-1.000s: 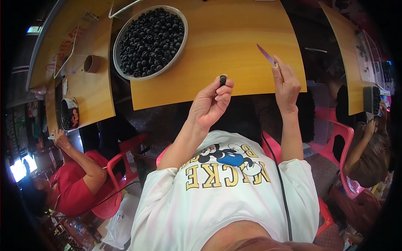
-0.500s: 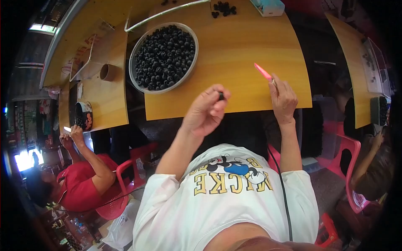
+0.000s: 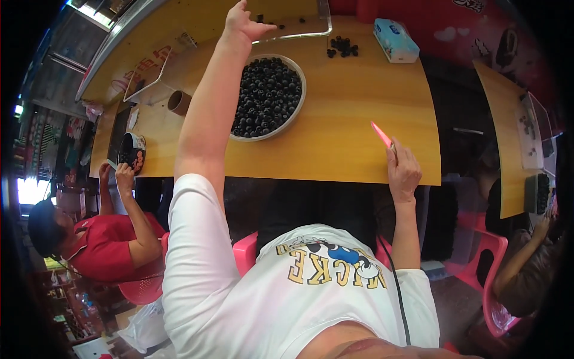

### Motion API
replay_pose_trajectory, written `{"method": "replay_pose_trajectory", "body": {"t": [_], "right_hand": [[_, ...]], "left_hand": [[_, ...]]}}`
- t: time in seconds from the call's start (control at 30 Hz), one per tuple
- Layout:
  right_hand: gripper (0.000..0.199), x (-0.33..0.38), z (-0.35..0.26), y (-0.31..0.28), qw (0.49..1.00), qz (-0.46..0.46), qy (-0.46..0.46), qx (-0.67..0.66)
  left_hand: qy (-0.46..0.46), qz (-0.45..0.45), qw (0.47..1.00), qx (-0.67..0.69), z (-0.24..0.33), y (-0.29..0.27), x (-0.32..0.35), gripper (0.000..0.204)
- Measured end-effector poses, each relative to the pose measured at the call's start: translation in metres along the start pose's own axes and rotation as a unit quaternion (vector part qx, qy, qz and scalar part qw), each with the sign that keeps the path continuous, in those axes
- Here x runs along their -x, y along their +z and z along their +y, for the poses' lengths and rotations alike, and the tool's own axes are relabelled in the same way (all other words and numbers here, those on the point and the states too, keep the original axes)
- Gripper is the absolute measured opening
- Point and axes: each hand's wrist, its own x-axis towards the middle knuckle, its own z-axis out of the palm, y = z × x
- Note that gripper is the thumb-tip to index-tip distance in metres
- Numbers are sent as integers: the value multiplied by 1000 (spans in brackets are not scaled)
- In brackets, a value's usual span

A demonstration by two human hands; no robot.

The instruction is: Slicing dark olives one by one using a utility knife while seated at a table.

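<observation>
The round white bowl heaped with small dark berries (image 3: 267, 96) is sitting mid-table on the yellow wooden table (image 3: 335, 143), within reach. The left hand (image 3: 244, 23) is stretching past it, fingers spread and empty, over a clear tray (image 3: 323, 21). The right hand (image 3: 403, 170) is gripping a thin pink knife (image 3: 381, 134), resting at the table's near edge.

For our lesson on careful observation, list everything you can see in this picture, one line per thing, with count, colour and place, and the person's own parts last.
Table: one, yellow wood, centre.
Bowl: one, white, heaped with small dark round fruits, mid-table.
Clear tray: one, far edge, a few dark fruits inside.
Loose fruits: small dark pile beside the tray.
Tissue pack: one, pale blue, far right.
Cup: one, brown, left of the bowl.
Plastic chairs: red-pink, around the table.
Co-worker in red shirt: one, lower left.
Left hand: open, reaching over the tray.
Right hand: holds a pink knife at the near edge.
</observation>
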Motion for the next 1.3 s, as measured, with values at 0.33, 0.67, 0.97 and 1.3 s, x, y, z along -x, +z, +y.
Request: {"method": "replay_pose_trajectory", "body": {"t": [0.33, 0.67, 0.97, 1.3], "right_hand": [[26, 1, 2, -1, 1000, -3, 1, 10], [26, -4, -7, -4, 1000, -11, 4, 8], [25, -13, 2, -14, 907, -47, 236, -345], [17, -39, -68, -34, 880, -144, 82, -445]], "left_hand": [[63, -140, 888, -432, -18, -8, 51, 37], [113, -120, 586, -794, -73, -9, 77, 25], [33, -195, 895, -400, -84, 24, 166, 28], [-207, -133, 967, 71, -189, -1, 248, 24]]}}
